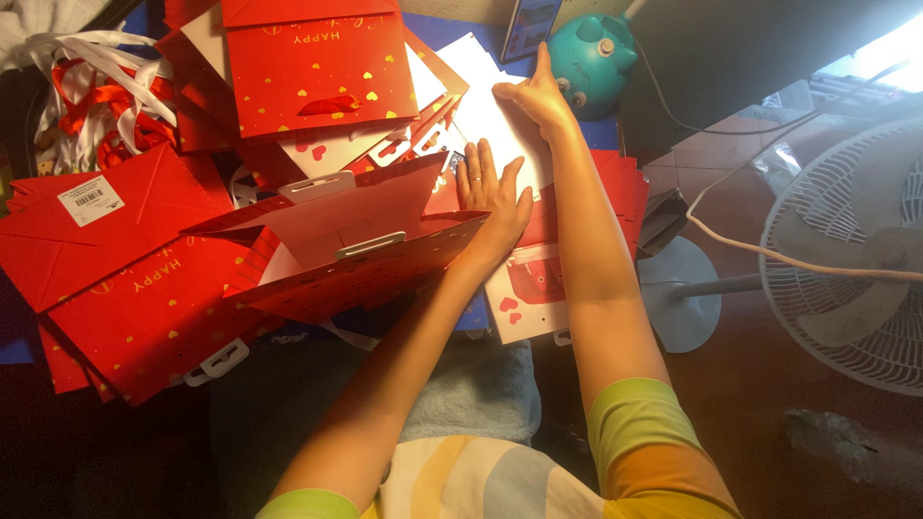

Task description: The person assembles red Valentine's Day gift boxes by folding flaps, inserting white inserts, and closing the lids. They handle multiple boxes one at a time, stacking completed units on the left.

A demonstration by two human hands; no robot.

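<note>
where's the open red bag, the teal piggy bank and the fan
open red bag (pixel 385 264): head view, on its near red side panel below the white handle strip
teal piggy bank (pixel 588 60): head view, on its round body
fan (pixel 846 250): head view, on the white grille

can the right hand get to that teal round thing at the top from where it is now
Probably yes. The right hand lies flat on the white card sheet, its fingertips close beside the teal round gadget. Nothing stands between them, so a short reach looks enough.
</note>
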